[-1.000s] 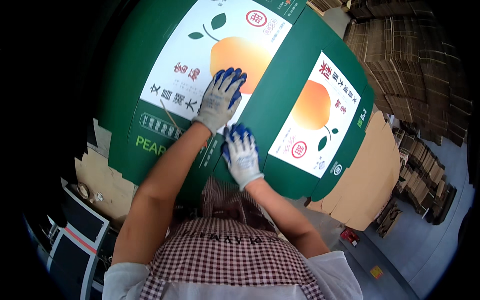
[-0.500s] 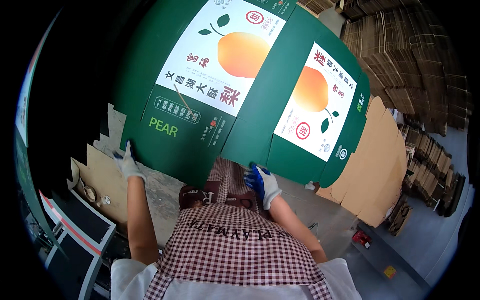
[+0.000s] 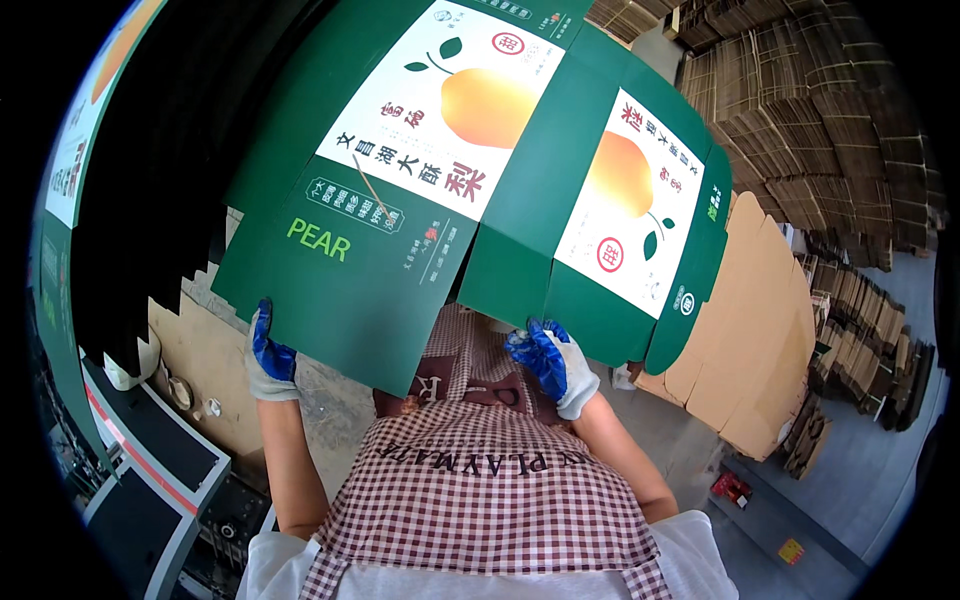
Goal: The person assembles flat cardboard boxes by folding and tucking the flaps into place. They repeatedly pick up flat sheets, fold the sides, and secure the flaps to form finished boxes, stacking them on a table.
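1. Head view: left fingers [image 3: 264, 325] pinch the near edge of the green carton blank [image 3: 345, 310]; right fingers [image 3: 540, 345] curl against it, grip unclear.
2. Beyond left fingers: lime lettering [image 3: 318, 241], red-and-black characters [image 3: 408, 165].
3. Between both, its edge notches open.

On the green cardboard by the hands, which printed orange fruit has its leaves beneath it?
The right-hand fruit, on the narrower white panel; the left fruit has leaves at its upper left.

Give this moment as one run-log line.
green carton blank: fruit-printed | left hand: at near edge | right hand: at near edge
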Demonstrator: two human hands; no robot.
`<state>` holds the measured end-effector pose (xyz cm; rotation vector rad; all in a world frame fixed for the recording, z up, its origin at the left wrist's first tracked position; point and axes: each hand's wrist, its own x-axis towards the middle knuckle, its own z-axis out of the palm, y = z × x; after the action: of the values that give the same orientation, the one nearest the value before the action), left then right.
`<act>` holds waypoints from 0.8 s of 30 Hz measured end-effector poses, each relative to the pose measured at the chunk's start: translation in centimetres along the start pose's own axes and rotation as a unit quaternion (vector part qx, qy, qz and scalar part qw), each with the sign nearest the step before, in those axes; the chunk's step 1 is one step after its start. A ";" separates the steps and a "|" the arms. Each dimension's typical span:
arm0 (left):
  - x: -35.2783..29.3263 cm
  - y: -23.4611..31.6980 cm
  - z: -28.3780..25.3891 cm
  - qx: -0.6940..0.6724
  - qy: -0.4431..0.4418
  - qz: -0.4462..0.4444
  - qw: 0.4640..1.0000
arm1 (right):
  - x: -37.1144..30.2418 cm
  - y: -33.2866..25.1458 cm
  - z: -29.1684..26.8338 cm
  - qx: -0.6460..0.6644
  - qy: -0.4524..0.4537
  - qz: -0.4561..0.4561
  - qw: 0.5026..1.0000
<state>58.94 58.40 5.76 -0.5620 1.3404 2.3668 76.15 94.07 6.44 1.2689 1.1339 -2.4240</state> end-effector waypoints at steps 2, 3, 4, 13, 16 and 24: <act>0.2 -0.3 0.0 -0.014 0.009 0.010 1.000 | 0.0 0.2 -0.3 0.073 0.005 0.030 0.997; 0.2 -0.4 0.0 -0.019 0.015 0.014 1.000 | 0.1 0.3 -0.3 0.061 0.006 0.027 0.998; 0.2 -0.7 -0.1 -0.023 0.023 0.018 0.999 | 0.2 0.5 -0.4 0.049 0.007 0.023 0.999; 1.2 -2.9 -2.9 -0.029 -0.012 -0.043 0.999 | 4.3 4.6 -0.8 -0.032 0.079 0.041 0.996; 1.7 -3.6 -3.1 -0.074 0.066 -0.114 0.988 | 5.3 5.3 -1.1 -0.048 0.080 0.056 0.994; 0.8 -5.5 -4.4 -0.016 0.225 -0.151 0.963 | 5.2 5.4 -0.5 -0.148 0.060 -0.023 0.987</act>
<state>61.67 57.34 -0.66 -1.2766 1.2744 2.0855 75.80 91.59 -0.68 1.3161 1.5056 -2.1285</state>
